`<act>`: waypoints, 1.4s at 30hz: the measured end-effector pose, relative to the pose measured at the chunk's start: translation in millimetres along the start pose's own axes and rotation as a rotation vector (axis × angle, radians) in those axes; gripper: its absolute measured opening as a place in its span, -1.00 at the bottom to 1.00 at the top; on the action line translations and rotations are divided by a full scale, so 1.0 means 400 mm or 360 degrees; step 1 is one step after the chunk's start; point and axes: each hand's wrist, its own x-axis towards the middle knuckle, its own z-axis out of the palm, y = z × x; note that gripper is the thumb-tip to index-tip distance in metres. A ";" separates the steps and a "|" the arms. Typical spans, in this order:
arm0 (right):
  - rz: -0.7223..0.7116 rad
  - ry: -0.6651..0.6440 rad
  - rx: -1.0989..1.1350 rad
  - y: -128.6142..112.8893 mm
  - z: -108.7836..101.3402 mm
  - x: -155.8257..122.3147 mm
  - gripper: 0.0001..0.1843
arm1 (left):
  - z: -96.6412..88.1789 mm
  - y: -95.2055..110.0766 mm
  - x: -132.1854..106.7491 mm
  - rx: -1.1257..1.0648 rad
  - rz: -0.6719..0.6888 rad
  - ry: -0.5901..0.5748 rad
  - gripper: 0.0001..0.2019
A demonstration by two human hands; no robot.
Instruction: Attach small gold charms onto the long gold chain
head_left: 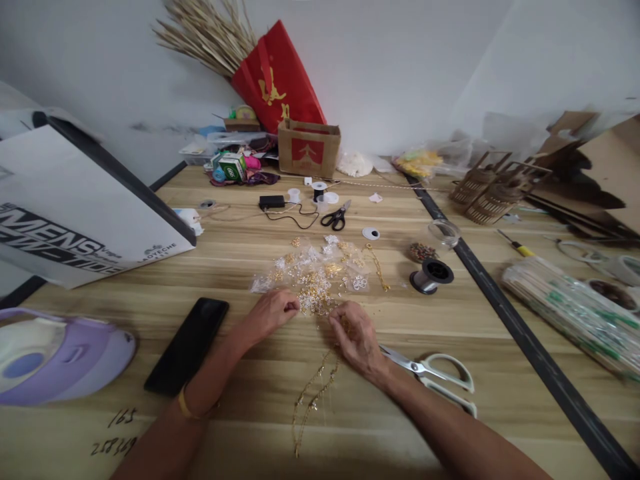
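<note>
Plain grey-white walls are rising behind a wood-grain desk, where a red bag is leaning near a brown cardboard box at the far side. Closer in, a pile of small gold and clear pieces is lying at the middle of the desk, and little clear plastic bags are spreading behind and around it.

Left hand is hovering or resting at the pile's near left edge; its fingers are curling in narrowly, and whether they are pinching anything tiny cannot be told. Right hand is sitting at the near right edge, its fingers bending closely around part of a gold chain. That chain, carrying small charms, is trailing from beneath the right hand toward the person in a long, narrow loop between the two forearms.

White-handled scissors are lying just beside the right wrist, their blades pointing toward it. Beyond the right hand, a shorter gold chain is lying beside the bags, and a spool of wire is standing farther right. A black phone is lying left of the left forearm, while black-handled scissors are resting beyond the pile.
</note>
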 end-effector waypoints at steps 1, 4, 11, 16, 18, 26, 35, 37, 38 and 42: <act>0.0001 -0.0007 0.0002 0.000 0.000 0.000 -0.90 | 0.004 0.000 0.002 0.0004 0.0012 0.0015 -0.82; 0.0005 -0.0016 0.0004 0.000 0.000 -0.001 -0.90 | 0.013 -0.001 0.006 0.0038 0.0013 0.0059 -0.83; 0.0002 -0.0013 -0.0017 0.002 0.000 -0.002 -0.90 | 0.027 -0.001 0.009 -0.0081 0.0039 0.0159 -0.83; 0.0000 0.0003 -0.0039 0.001 -0.003 0.001 -0.89 | 0.031 -0.001 0.010 -0.0073 0.0048 0.0166 -0.84; 0.0000 0.0011 -0.0035 0.000 -0.003 0.003 -0.89 | 0.033 -0.002 0.010 -0.0062 0.0069 0.0159 -0.86; 0.0003 0.0005 -0.0037 -0.002 -0.006 0.006 -0.89 | 0.038 0.003 0.009 -0.0006 0.0112 0.0123 -0.87; 0.0018 0.0017 -0.0038 0.000 -0.004 0.004 -0.89 | 0.033 0.030 0.006 0.0037 0.0130 0.0096 -0.86; 0.0020 0.0008 -0.0039 -0.001 -0.005 0.004 -0.89 | 0.032 0.031 0.006 0.0020 0.0128 0.0098 -0.86; 0.0020 -0.0001 -0.0043 -0.001 -0.005 0.004 -0.89 | 0.033 0.030 0.006 0.0008 0.0126 0.0103 -0.86; 0.0001 -0.0047 -0.0048 0.000 -0.004 0.001 -0.90 | 0.037 0.023 0.008 -0.0040 0.0119 0.0147 -0.87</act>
